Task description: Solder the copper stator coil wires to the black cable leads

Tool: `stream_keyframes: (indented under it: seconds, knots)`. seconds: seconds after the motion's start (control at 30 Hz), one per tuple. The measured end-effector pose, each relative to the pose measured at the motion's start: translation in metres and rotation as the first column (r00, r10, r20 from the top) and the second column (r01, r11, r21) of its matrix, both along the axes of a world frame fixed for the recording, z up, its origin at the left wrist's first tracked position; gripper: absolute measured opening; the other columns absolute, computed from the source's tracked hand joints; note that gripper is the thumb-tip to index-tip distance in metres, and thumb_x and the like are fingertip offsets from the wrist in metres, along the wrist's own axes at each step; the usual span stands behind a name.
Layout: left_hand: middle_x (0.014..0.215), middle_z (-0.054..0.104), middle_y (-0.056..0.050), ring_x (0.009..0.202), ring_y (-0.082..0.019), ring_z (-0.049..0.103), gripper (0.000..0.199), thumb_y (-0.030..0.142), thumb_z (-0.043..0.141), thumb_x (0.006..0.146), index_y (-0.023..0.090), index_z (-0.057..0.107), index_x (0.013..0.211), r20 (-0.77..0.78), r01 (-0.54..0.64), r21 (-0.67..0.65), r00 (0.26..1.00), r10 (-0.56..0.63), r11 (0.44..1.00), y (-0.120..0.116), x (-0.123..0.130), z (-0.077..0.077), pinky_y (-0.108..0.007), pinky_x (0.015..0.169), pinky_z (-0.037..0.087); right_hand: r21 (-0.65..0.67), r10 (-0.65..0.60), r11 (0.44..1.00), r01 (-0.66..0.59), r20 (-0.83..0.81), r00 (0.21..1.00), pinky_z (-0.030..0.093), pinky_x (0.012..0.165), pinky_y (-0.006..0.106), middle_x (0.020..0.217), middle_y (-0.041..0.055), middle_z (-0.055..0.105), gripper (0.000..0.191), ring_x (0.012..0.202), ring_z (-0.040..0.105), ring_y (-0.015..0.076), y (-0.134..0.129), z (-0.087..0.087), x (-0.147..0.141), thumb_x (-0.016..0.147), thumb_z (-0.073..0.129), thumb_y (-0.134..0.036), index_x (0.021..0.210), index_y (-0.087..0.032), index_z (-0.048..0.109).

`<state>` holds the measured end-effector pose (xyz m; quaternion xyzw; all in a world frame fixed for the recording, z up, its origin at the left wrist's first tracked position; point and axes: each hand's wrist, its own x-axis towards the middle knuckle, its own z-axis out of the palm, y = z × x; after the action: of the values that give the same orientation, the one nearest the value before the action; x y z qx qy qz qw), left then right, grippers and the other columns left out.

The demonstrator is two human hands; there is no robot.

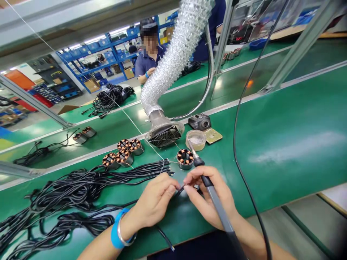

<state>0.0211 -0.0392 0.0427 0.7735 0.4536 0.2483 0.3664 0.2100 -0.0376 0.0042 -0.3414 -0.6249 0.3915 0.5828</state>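
Observation:
My left hand [155, 200] pinches a black cable [179, 192] close to its end. Thumb and finger of my right hand [210, 196] close together at that same cable end, too small to make out. A soldering iron [215, 198] lies across my right hand, between thumb and index finger, its metal tip pointing up and away. Behind the tip sits a round tub [195, 140] of pale material. A copper-wound motor stator [185, 159] stands just beyond my fingers. Something dark is partly hidden under my right hand.
Bundled black cables [78, 187] cover the left of the green bench, with several stators [123, 153] behind them. A fume extractor nozzle [166, 133] hangs at centre. A black stand [200, 122] and yellow sponge [213, 136] are beside it. A co-worker [149, 57] is opposite.

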Motion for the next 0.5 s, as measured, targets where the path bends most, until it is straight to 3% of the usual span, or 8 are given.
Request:
stream_keyframes:
  seconds: [0.07, 0.17, 0.23, 0.37, 0.5]
  knots:
    - [0.083, 0.058, -0.005, 0.077, -0.016, 0.053, 0.034, 0.039, 0.034, 0.102, 0.019, 0.056, 0.086, 0.074, -0.006, -0.091, 0.997, 0.013, 0.996, 0.001, 0.009, 0.002, -0.027, 0.071, 0.041, 0.026, -0.012, 1.000, 0.012, -0.001, 1.000, 0.059, 0.066, 0.024, 0.091, 0.0013, 0.064, 0.029, 0.074, 0.066, 0.0125, 0.003, 0.003, -0.002, 0.089, 0.060, -0.016, 0.114, -0.026, 0.047]
    - [0.068, 0.053, 0.000, 0.058, -0.012, 0.047, 0.042, 0.048, 0.031, 0.102, 0.019, 0.049, 0.078, 0.173, -0.044, -0.323, 0.979, 0.105, 0.945, 0.001, 0.017, -0.004, -0.025, 0.059, 0.038, 0.015, -0.008, 1.000, 0.008, 0.013, 1.000, 0.057, 0.063, 0.021, 0.088, -0.0004, 0.064, 0.031, 0.071, 0.066, 0.0113, 0.009, 0.006, -0.005, 0.088, 0.061, -0.016, 0.114, -0.026, 0.047]
    - [0.062, 0.046, 0.003, 0.054, -0.010, 0.040, 0.043, 0.051, 0.032, 0.101, 0.019, 0.048, 0.077, 0.224, -0.081, -0.353, 0.960, 0.168, 0.932, 0.003, 0.017, -0.012, -0.024, 0.055, 0.034, -0.004, -0.015, 1.000, 0.016, 0.053, 0.998, 0.055, 0.060, 0.020, 0.084, -0.0013, 0.063, 0.030, 0.066, 0.064, 0.0105, 0.013, 0.008, -0.007, 0.087, 0.060, -0.016, 0.114, -0.025, 0.048]
    - [0.076, 0.048, 0.002, 0.065, -0.010, 0.040, 0.037, 0.056, 0.047, 0.095, 0.020, 0.050, 0.089, 0.350, -0.136, -0.342, 0.900, 0.261, 0.930, 0.006, 0.018, -0.026, -0.022, 0.060, 0.034, -0.001, -0.138, 0.990, 0.139, 0.127, 0.982, 0.055, 0.060, 0.023, 0.082, -0.0005, 0.064, 0.027, 0.065, 0.064, 0.0117, 0.012, 0.009, -0.015, 0.088, 0.057, -0.018, 0.114, -0.024, 0.051]
    - [0.062, 0.032, 0.008, 0.052, -0.008, 0.025, 0.046, 0.067, 0.053, 0.086, 0.023, 0.042, 0.088, 0.432, -0.177, -0.528, 0.787, 0.441, 0.831, 0.005, 0.024, -0.028, -0.019, 0.048, 0.023, 0.043, -0.286, 0.958, 0.283, 0.117, 0.951, 0.056, 0.059, 0.023, 0.079, -0.0009, 0.066, 0.030, 0.065, 0.067, 0.0135, 0.004, 0.003, -0.030, 0.089, 0.059, -0.020, 0.117, -0.025, 0.049]
